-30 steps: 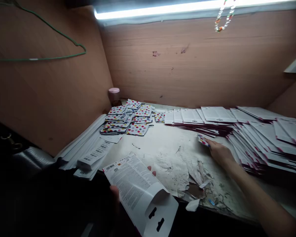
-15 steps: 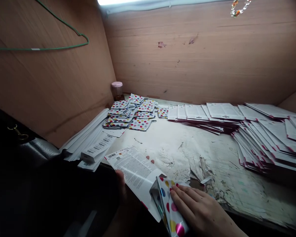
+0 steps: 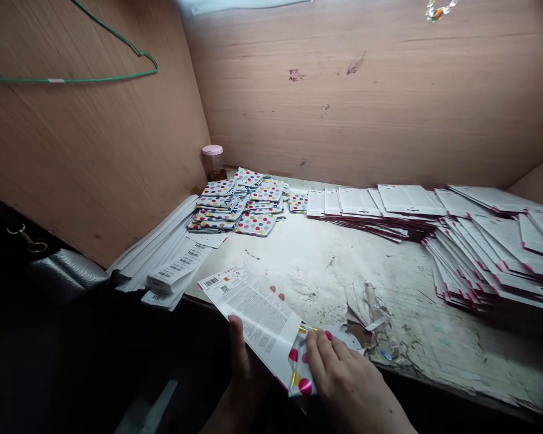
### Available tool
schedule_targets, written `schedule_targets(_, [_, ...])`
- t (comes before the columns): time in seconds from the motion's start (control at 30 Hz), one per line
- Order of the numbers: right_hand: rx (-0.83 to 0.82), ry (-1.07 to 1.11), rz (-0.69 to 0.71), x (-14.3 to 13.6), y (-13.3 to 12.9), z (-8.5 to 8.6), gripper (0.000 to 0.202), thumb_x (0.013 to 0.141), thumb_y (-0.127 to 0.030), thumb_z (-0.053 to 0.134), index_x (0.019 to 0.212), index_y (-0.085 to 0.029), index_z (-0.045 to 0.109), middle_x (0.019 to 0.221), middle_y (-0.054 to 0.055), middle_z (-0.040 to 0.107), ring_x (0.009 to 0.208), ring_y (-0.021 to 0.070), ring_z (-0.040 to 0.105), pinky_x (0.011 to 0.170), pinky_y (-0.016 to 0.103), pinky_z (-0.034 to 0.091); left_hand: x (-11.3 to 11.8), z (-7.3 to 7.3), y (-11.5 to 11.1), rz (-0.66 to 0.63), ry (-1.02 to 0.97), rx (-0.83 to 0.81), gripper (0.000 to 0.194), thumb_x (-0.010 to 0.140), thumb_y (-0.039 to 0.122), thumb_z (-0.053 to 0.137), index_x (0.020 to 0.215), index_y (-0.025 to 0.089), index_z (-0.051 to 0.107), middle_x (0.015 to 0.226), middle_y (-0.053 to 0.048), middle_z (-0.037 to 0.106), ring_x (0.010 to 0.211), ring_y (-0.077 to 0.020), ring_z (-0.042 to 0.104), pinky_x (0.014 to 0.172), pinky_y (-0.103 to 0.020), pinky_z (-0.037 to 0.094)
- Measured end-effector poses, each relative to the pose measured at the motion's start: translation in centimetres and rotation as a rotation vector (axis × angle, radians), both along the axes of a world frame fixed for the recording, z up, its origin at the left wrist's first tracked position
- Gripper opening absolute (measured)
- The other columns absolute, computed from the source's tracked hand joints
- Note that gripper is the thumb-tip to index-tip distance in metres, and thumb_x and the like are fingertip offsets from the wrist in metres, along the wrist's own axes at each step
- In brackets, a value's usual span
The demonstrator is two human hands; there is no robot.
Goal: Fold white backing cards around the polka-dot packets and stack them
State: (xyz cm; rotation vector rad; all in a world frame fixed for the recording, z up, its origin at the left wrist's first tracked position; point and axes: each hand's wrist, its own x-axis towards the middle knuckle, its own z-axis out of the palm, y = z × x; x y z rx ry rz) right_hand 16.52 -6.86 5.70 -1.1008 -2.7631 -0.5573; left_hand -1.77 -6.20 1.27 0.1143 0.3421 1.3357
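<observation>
My left hand (image 3: 242, 361) grips a white printed card sleeve (image 3: 257, 307) from below, its thumb at the near edge and fingertips showing past the far edge. Text and a barcode cover the sleeve's upper face. At the sleeve's lower right end lies a shiny polka-dot packet (image 3: 301, 367), white with pink and yellow dots. My right hand (image 3: 348, 380) holds this packet, its fingers laid over the top and its thumb hidden. Whether part of the packet is inside the sleeve I cannot tell.
Polka-dot packets (image 3: 256, 224) are piled at the back left, by a pink-lidded jar (image 3: 213, 163). Barcode label sheets (image 3: 178, 265) lie at the left edge. Printed sleeves (image 3: 493, 253) spread along the right. The worn tabletop (image 3: 298, 253) has peeling patches. A green hanger (image 3: 104, 78) hangs left.
The polka-dot packet and my right hand have moved up and left against the sleeve, and less of the packet shows. My left thumb has shifted slightly right along with the sleeve.
</observation>
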Motion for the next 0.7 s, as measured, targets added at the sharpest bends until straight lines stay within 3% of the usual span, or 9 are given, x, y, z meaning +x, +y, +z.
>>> schedule_targets(0.23, [-0.153,-0.024,-0.205,0.0,-0.6,-0.1,0.050,0.074,0.003,0.045,0.121,-0.007,0.060,0.104,0.020,0.071,0.066,0.0200,0.070,0.047,0.022,0.052,0.9,1.6,0.4,0.137,-0.003,-0.119,0.085,0.073,0.072,0.059,0.142,0.026,0.044,0.133,-0.015,0.058,0.129,-0.0408,0.045,0.106,-0.056,0.038])
schedule_targets(0.33, [-0.142,0.037,-0.181,-0.6,-0.8,0.1,0.048,0.072,0.001,0.044,0.116,-0.005,0.063,0.095,0.019,0.073,0.052,0.0170,0.067,0.039,0.020,0.048,1.4,2.6,0.6,0.154,-0.025,-0.159,0.089,0.068,0.071,0.065,0.140,0.022,0.047,0.130,-0.016,0.060,0.127,-0.0417,0.047,0.105,-0.054,0.040])
schedule_targets(0.43, [-0.072,0.117,-0.002,-1.0,-0.6,0.3,0.055,0.073,-0.003,0.045,0.126,-0.005,0.057,0.117,0.022,0.066,0.086,0.0264,0.072,0.063,0.029,0.060,1.1,3.5,0.8,0.183,-0.015,-0.211,0.087,0.072,0.072,0.060,0.139,0.018,0.048,0.125,-0.017,0.063,0.124,-0.0411,0.051,0.102,-0.054,0.043])
schedule_targets(0.5, [-0.085,0.147,0.081,-1.1,-0.5,0.3,0.060,0.075,-0.006,0.045,0.135,-0.006,0.049,0.130,0.019,0.059,0.109,0.0294,0.065,0.082,0.036,0.059,0.7,3.8,1.0,0.210,0.012,-0.256,0.085,0.077,0.073,0.052,0.140,0.016,0.047,0.122,-0.018,0.064,0.122,-0.0402,0.053,0.100,-0.054,0.045])
schedule_targets(0.6, [-0.143,0.135,0.098,-1.1,-0.6,0.2,0.060,0.076,-0.005,0.045,0.137,-0.005,0.046,0.127,0.019,0.062,0.108,0.0271,0.065,0.084,0.033,0.058,0.4,4.0,1.1,0.234,0.059,-0.270,0.085,0.079,0.073,0.049,0.140,0.014,0.047,0.116,-0.018,0.066,0.120,-0.0395,0.055,0.098,-0.053,0.046])
schedule_targets(0.7, [-0.165,0.108,0.007,-1.3,-0.8,0.4,0.061,0.073,-0.003,0.046,0.134,-0.004,0.050,0.121,0.021,0.065,0.100,0.0280,0.068,0.075,0.033,0.060,0.6,3.8,1.0,0.236,0.074,-0.241,0.081,0.079,0.072,0.050,0.138,0.016,0.050,0.116,-0.016,0.067,0.119,-0.0389,0.055,0.099,-0.053,0.046])
